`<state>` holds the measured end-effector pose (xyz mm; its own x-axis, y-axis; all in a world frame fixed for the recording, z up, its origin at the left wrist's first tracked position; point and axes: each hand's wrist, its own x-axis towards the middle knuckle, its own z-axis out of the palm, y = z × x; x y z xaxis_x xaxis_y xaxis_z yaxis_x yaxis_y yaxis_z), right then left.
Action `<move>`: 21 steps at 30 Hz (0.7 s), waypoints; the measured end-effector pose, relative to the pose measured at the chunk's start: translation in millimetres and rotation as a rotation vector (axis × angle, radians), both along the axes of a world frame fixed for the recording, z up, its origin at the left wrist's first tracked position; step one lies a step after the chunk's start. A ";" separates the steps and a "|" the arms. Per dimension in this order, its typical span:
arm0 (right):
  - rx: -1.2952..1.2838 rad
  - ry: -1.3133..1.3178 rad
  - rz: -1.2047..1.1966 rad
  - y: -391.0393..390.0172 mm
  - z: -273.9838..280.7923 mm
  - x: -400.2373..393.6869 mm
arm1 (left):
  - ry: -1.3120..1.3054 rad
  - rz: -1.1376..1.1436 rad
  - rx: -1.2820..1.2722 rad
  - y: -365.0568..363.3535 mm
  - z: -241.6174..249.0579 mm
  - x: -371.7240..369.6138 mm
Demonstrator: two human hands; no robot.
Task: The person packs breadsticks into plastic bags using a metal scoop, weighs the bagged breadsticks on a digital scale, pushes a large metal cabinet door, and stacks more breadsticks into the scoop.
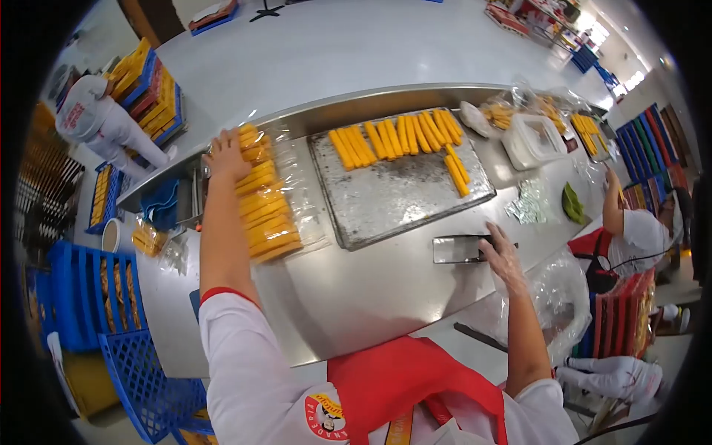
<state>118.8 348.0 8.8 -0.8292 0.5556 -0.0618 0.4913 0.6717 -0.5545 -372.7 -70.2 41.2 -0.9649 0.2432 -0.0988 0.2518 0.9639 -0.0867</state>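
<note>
My left hand (228, 157) lies with its fingers apart against the far left end of a row of clear plastic packs of yellow-orange sticks (263, 211). Under a clear plastic glove, my right hand (504, 258) has its thumb and fingers closed at the dark end of a flat metal tool (457, 250) on the steel table. What kind of tool this is, I cannot make out. Beyond it, a worn metal tray (393, 204) carries loose yellow-orange sticks (400, 139) along its far side, with a few more (457, 170) near its right edge.
A clear plastic tub (534, 141), bagged sticks (500, 113) and a green item (572, 204) sit on the right of the steel table (334, 304). A co-worker (638, 237) stands at right, another person (104, 122) at far left. Blue crates (141, 378) stand at lower left.
</note>
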 end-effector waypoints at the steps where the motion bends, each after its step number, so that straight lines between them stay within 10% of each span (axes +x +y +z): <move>1: 0.002 -0.002 -0.009 1.5 1.0 -2.9 | 0.004 0.025 -0.029 0.2 2.8 5.0; 6: -0.137 -0.155 0.188 -5.1 -15.0 -14.0 | 0.309 -0.259 0.227 9.8 5.9 78.1; 10: -0.253 -0.196 0.290 -77.8 -12.5 -32.2 | 0.054 -0.425 0.725 26.3 -19.5 211.0; 16: -0.525 -0.276 0.567 -157.7 14.2 -90.7 | -0.263 0.116 0.529 68.5 -32.0 388.9; 21: 0.108 0.384 0.512 -123.0 -35.6 -206.3 | -0.139 0.253 0.448 47.1 -60.3 393.4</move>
<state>-87.4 225.0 -26.8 -0.9428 0.0709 0.3258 -0.1252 0.8302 -0.5432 20.7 -23.0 -19.1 -0.9841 0.0521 -0.1696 -0.0137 0.9307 0.3655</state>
